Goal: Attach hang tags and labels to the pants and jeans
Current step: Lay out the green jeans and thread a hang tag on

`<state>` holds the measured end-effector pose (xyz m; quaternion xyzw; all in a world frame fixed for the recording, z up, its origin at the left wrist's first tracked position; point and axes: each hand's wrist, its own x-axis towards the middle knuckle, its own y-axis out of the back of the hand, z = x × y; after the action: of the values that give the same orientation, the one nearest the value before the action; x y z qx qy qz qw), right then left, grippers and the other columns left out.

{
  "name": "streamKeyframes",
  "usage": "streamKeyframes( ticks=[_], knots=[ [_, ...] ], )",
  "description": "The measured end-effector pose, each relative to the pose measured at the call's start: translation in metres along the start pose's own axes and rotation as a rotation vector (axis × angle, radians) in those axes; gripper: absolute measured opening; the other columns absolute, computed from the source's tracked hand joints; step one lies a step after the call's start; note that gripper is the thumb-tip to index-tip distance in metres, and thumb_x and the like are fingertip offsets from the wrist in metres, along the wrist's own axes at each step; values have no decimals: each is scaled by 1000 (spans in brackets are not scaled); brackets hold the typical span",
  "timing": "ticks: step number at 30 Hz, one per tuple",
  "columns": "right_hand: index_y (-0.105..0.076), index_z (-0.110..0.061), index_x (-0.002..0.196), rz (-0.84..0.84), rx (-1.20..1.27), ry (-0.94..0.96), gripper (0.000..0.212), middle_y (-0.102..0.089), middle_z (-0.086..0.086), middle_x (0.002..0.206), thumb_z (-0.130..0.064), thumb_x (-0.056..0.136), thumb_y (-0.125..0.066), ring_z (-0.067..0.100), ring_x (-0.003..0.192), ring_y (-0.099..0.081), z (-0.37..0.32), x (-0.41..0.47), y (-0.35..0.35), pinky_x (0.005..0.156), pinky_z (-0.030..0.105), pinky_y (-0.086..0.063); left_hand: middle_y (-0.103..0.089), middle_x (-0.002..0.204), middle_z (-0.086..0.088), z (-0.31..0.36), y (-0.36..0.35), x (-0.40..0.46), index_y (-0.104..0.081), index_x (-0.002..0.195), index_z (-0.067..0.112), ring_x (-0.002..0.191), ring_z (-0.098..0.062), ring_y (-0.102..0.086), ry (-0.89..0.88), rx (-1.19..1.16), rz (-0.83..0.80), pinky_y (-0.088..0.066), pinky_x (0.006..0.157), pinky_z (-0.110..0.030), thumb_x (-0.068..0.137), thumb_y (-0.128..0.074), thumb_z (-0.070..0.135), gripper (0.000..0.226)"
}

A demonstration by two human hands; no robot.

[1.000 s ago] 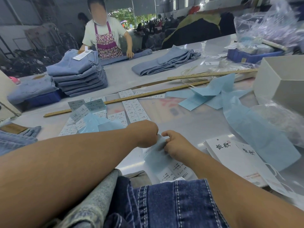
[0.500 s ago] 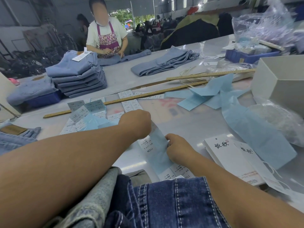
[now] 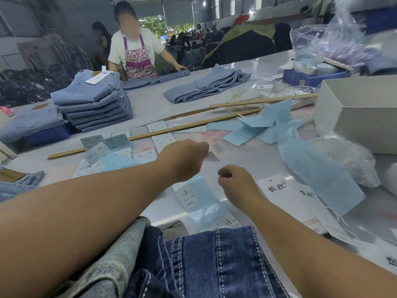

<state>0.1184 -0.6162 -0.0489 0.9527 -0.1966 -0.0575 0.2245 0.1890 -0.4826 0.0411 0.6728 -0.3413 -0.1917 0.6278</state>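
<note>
Dark blue jeans [image 3: 217, 263] with white stitching lie at the near edge of the table, beside a pale washed pair [image 3: 111, 267]. Just beyond them a light blue label strip [image 3: 199, 203] with printed size labels rests on the table. My left hand [image 3: 184, 157] is raised over the table and pinches a small blurred grey label [image 3: 212, 157] at its fingertips. Right of the strip, my right hand [image 3: 235, 180] has curled fingers with nothing visible in them. White hang tags [image 3: 285, 198] with black characters lie to its right.
Sheets of size labels [image 3: 96, 150] and wooden rulers [image 3: 171, 131] cover the middle of the table. Blue backing paper [image 3: 311, 168], a white box [image 3: 354, 117] and plastic bags sit right. Stacked jeans [image 3: 92, 104] stand far left; a person in an apron [image 3: 137, 54] works opposite.
My left hand pulled up and away from the strip, coming off with a small label. My right hand let go of the strip, which now lies on the table.
</note>
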Motion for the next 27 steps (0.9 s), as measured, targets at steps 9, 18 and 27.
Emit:
streamKeyframes(
  ticks=[9, 18, 27],
  knots=[
    [-64, -12, 88, 30, 534, 5, 23, -69, 2, 71, -2, 94, -44, 17, 64, -60, -9, -49, 113, 57, 27, -47, -70, 113, -3, 63, 66, -14, -66, 117, 19, 98, -23, -64, -577, 72, 8, -56, 82, -34, 100, -51, 19, 22],
    [-69, -16, 83, 105, 526, 138, 21, -68, -3, 70, -2, 91, -56, 10, 66, -58, 17, -99, 166, 61, 22, -45, -65, 115, 3, 142, 109, 6, -61, 119, 32, 93, -20, -60, -618, 91, -161, -52, 74, -34, 95, -42, 10, 38],
    [-69, -19, 90, 271, 606, 127, 21, -69, -7, 72, 1, 82, -71, 4, 63, -58, 53, -100, 165, 56, 16, -45, -68, 106, 9, 168, 73, 40, -62, 97, 33, 75, 2, -50, -439, -199, -222, -41, 56, -13, 100, -49, 21, 18]
  ],
)
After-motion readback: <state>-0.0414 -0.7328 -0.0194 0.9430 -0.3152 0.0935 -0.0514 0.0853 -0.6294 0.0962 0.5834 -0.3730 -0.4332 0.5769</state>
